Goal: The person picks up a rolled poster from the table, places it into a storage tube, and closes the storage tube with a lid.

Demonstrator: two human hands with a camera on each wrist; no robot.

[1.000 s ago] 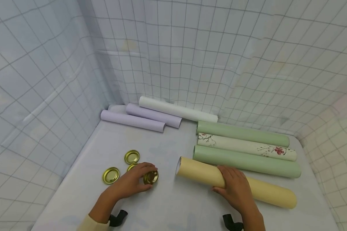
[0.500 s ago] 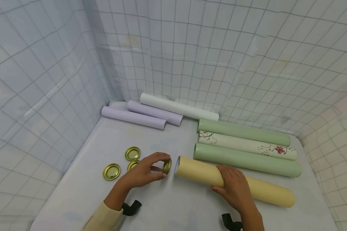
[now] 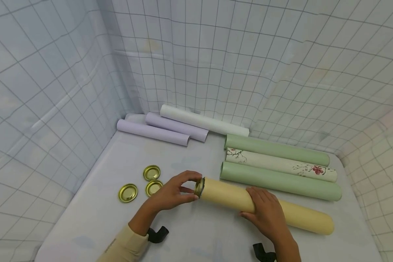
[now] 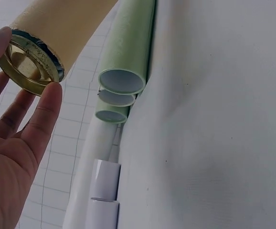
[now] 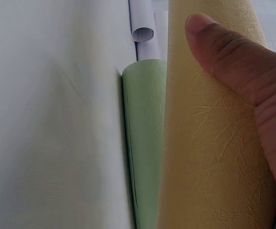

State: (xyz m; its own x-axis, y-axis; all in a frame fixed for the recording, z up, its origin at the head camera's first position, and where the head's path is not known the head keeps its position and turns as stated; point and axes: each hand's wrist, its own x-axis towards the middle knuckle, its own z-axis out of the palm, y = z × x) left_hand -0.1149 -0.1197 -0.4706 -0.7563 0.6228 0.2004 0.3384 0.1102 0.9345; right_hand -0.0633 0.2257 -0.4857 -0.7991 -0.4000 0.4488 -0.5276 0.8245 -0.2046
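A yellow tube (image 3: pixel 223 193) lies slanted across the right half of the table, its left end toward my left hand. Over its middle, my right hand (image 3: pixel 268 214) grips it, thumb on the near side; the right wrist view shows the thumb pressed along the creased yellow surface (image 5: pixel 209 138). With fingertips and thumb, my left hand (image 3: pixel 173 193) pinches a gold metal cap (image 4: pixel 28 69) by its rim. The cap sits against the tube's open left end, partly inside or flush; how deep, I cannot tell. A dark rim shows between cap and tube.
Several gold caps (image 3: pixel 128 193) lie left of my left hand. Behind the yellow tube are two green tubes (image 3: pixel 281 181) and a flowered tube (image 3: pixel 278 165). Two lilac rolls (image 3: pixel 153 133) and a white roll (image 3: pixel 204 120) lie by the gridded back wall (image 3: pixel 216 54).
My left hand has carried the gold cap from beside the other caps rightward to the yellow tube's open end, turning it upright. My right hand has stayed on the tube.
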